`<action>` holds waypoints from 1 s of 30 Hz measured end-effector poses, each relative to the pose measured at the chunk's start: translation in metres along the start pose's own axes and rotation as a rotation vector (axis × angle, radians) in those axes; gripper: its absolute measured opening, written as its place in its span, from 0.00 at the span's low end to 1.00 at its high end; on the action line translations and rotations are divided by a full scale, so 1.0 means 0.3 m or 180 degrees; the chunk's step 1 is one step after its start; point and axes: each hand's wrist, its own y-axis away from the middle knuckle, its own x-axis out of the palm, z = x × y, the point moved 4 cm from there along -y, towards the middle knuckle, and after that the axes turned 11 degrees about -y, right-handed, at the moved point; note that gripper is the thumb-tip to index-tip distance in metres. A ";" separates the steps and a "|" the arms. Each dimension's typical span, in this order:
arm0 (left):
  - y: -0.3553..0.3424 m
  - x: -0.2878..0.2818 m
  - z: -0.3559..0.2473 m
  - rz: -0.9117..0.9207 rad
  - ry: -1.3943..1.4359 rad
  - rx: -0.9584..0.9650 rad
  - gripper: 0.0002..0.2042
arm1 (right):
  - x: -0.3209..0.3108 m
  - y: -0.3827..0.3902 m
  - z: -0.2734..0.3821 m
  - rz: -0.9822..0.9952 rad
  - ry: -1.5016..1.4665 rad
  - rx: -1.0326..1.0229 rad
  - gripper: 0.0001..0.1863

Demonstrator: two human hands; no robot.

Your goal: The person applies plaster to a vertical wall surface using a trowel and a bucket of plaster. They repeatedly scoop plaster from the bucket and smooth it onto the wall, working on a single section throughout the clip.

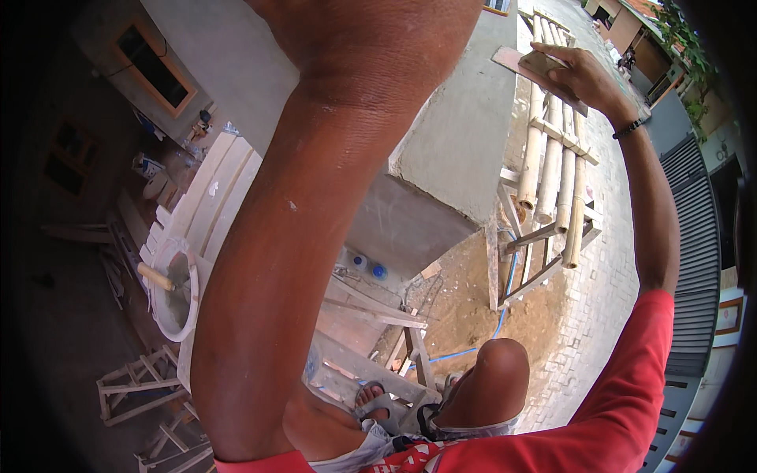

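Note:
My raised right hand (582, 72) grips a plastering float (509, 60), a flat board with a greyish back, at the upper right. The float is beside the edge of the grey plastered wall (453, 142); I cannot tell if it touches. My left forearm crosses the middle of the view, and my left hand (371, 27) reaches up past the top edge beside the wall. Only the wrist and part of the hand show; its fingers are out of the picture. A white bucket (195, 303) with a wooden-handled tool (156, 276) stands at the left on a plank platform (209, 209).
Bamboo poles (544, 169) lie over a wooden trestle at the right. A blue hose (502, 319) runs over bare soil. Blue-capped bottles (379, 271) stand below the wall. My sandalled foot (371, 396) rests on planks. Wooden stands (142, 386) are lower left, a grey gate (694, 252) far right.

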 end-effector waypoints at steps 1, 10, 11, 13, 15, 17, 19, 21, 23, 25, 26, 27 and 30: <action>-0.016 -0.006 0.011 -0.0020 -0.0016 0.0057 0.42 | 0.012 -0.030 0.008 -0.0005 -0.0039 0.0154 0.25; 0.057 0.017 -0.034 -0.0046 0.0069 -0.0069 0.41 | -0.038 -0.041 -0.202 -0.0486 -0.0055 0.0370 0.22; 0.061 0.014 -0.028 -0.0013 0.0062 -0.0045 0.41 | -0.031 -0.001 -0.139 -0.0443 -0.0187 0.0351 0.22; 0.047 0.012 -0.012 -0.0014 0.0058 0.0003 0.41 | -0.035 0.042 -0.025 -0.0247 -0.0191 0.0346 0.22; 0.016 0.004 -0.004 -0.0054 0.0039 0.0087 0.41 | -0.030 0.048 0.000 -0.0098 -0.0337 0.0252 0.23; 0.009 0.002 0.003 -0.0084 0.0054 0.0120 0.41 | -0.004 0.010 -0.014 -0.0150 -0.0218 0.0239 0.23; -0.015 -0.012 0.009 -0.0137 0.0051 0.0173 0.41 | 0.027 -0.083 -0.056 -0.0327 0.0094 0.0161 0.24; 0.058 0.014 -0.035 -0.0085 0.0138 -0.0062 0.41 | 0.055 -0.102 -0.227 -0.0312 0.0680 0.0246 0.24; 0.054 0.017 -0.051 -0.0118 0.0141 -0.0112 0.41 | 0.027 -0.158 -0.378 -0.0530 0.0993 0.0346 0.24; 0.036 0.009 -0.032 -0.0147 0.0042 0.0024 0.40 | -0.009 -0.176 -0.304 -0.0526 0.0408 0.0582 0.24; 0.048 0.012 -0.031 -0.0158 0.0021 0.0043 0.40 | -0.029 -0.149 -0.267 -0.0455 0.0210 0.0684 0.24; 0.046 0.009 -0.027 0.0020 0.0041 -0.0049 0.40 | -0.026 -0.114 -0.198 -0.0408 0.0171 0.0581 0.24; -0.048 -0.034 -0.002 0.0480 0.0012 -0.0195 0.40 | -0.023 -0.045 0.006 -0.0112 0.0028 0.0168 0.23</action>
